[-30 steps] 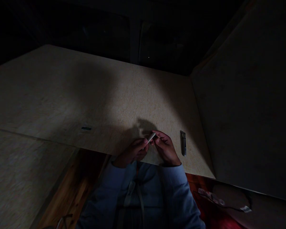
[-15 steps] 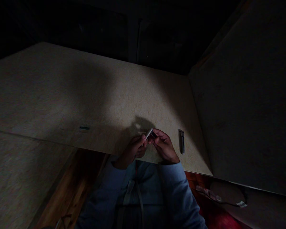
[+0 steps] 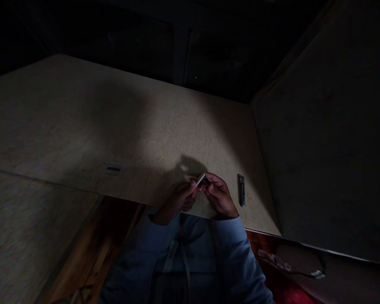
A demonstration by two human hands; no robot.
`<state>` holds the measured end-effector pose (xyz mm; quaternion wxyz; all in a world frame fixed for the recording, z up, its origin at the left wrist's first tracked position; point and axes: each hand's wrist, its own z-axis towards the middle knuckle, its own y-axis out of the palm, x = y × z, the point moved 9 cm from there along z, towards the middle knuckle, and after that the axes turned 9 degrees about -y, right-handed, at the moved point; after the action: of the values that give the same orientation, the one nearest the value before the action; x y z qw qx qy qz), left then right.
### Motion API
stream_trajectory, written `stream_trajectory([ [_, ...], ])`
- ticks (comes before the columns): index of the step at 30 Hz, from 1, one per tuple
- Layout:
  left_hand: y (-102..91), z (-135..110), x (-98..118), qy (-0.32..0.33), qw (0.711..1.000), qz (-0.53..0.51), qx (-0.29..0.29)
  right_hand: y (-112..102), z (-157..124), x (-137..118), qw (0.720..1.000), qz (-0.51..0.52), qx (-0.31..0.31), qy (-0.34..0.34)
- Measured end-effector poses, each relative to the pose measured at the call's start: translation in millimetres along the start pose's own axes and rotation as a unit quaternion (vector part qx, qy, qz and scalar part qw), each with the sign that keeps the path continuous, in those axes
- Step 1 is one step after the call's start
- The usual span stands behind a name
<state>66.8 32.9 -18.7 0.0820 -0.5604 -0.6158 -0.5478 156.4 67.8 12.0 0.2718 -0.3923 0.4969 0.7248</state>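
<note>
I saw both hands up together over the near edge of the surface [image 3: 114, 126], right in the pool of light. The left hand [image 3: 177, 202] had its fingers curled in, and its grip was pinched on the lower end of a small white stick [image 3: 200, 180] that slanted up and to the right. The right hand [image 3: 218, 196] met it from the other side, fingertips closed on the stick's upper end, where I made out a small dark piece [image 3: 206, 180]; what that piece was, I could not tell in that dim light. So both grips were grasping the same little stick, held just clear of the surface, its shadow thrown behind it.

No containers showed anywhere in the view.

Just beside the right hand, lying flat on the surface, there was a slim dark metal tool [image 3: 241, 189], apart from the fingers. Well off to the left lay a small dark flat piece [image 3: 113, 169], alone. The surface ran wide and bare to the left and back toward a dark wall. On the right a dark panel [image 3: 329, 147] rose close by the tool, boxing that side in. Below the near edge I saw blue sleeves [image 3: 237, 261] and a wooden floor [image 3: 95, 253].
</note>
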Motion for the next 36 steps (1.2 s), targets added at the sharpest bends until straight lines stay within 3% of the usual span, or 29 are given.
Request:
stream_trajectory([
  [10,10.4,-6.9,0.7,-0.013,0.997,0.057,-0.046,-1.5,-0.1,1.3,1.000,-0.015,0.014,0.000],
  [20,-4.7,1.3,2.0,0.045,0.998,-0.004,0.042,-2.4,0.1,-0.8,1.000,-0.008,0.005,-0.019],
  [27,-3.4,-0.9,6.4,0.044,0.998,-0.013,0.052,-2.9,-0.7,-0.3,1.000,-0.008,0.007,-0.007],
  [31,-1.8,-1.7,5.2,0.038,0.999,-0.001,0.024,-5.2,-1.0,-0.6,1.000,-0.005,0.025,-0.001],
  [36,6.2,-6.0,3.3,0.040,0.997,0.036,-0.060,-3.4,-2.8,-1.2,1.000,-0.016,0.024,0.000],
])
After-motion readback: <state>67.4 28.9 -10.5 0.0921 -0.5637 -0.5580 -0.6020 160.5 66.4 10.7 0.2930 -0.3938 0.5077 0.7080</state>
